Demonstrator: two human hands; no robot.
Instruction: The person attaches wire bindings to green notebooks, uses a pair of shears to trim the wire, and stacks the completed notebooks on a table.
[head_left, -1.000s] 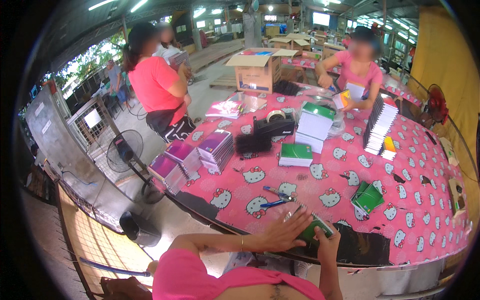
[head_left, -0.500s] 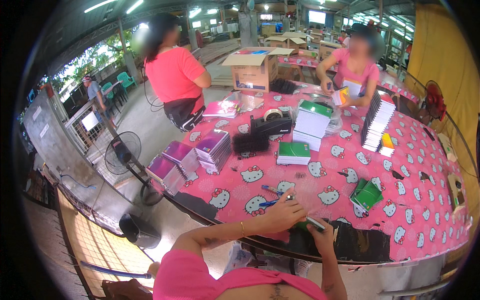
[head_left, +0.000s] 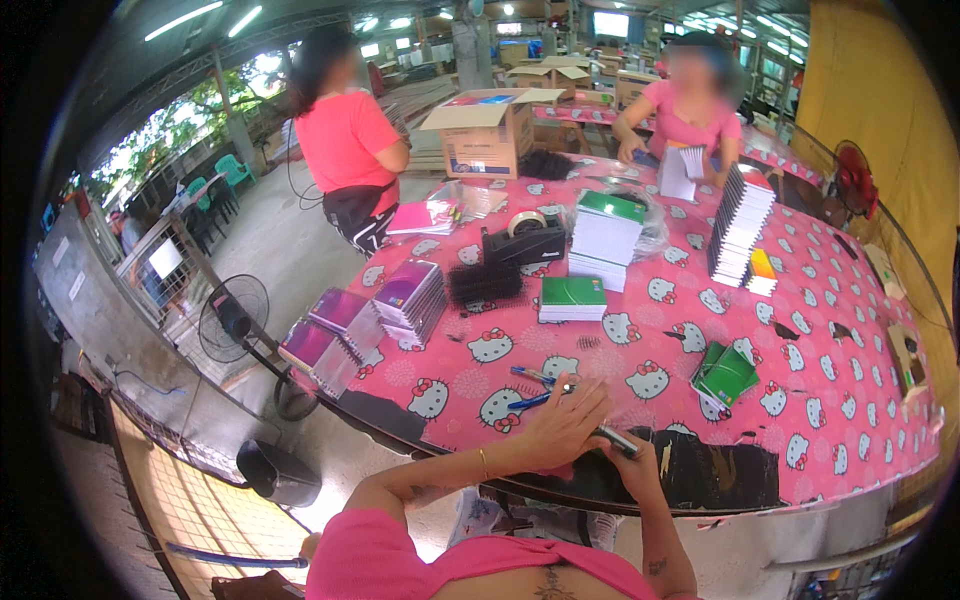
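Along the near edge of the pink table [head_left: 650, 330], seen from the head, the right hand [head_left: 637, 468] pinches a small notebook [head_left: 619, 442] turned edge-up. Over its other end reaches the left hand [head_left: 568, 425], fingers extended, its grip impossible to tell; blue pens [head_left: 528, 404] lie just beside.

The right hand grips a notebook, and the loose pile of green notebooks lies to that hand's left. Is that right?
No, the side is wrong: the head view shows the loose pile of green notebooks to the right of the right hand. That hand does grip a notebook.
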